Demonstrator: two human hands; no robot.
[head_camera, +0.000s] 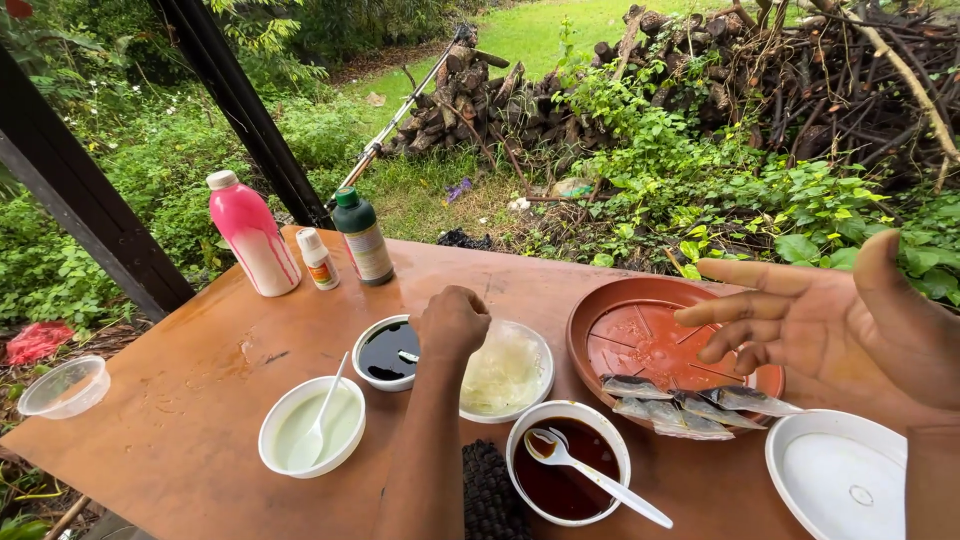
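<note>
Hovering closed-fisted, the left hand (452, 322) sits over the dark sauce bowl (386, 352), gripping nothing visible. Right hand (835, 325) is spread open, empty, above the fish (690, 405); they look slippery and soft, so pinch by the body.

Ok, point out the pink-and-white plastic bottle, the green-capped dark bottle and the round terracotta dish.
Pink-and-white plastic bottle (254, 236): head view, middle of its body.
Green-capped dark bottle (364, 240): head view, its label.
Round terracotta dish (640, 340): head view, bare floor.

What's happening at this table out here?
A person stands at an outdoor table set with bowls and bottles. The left hand, closed in a loose fist, hovers between a bowl of dark liquid and a plate of pale shreds. The right hand is open, holding nothing, above a red dish with small fish on its near side.
</note>
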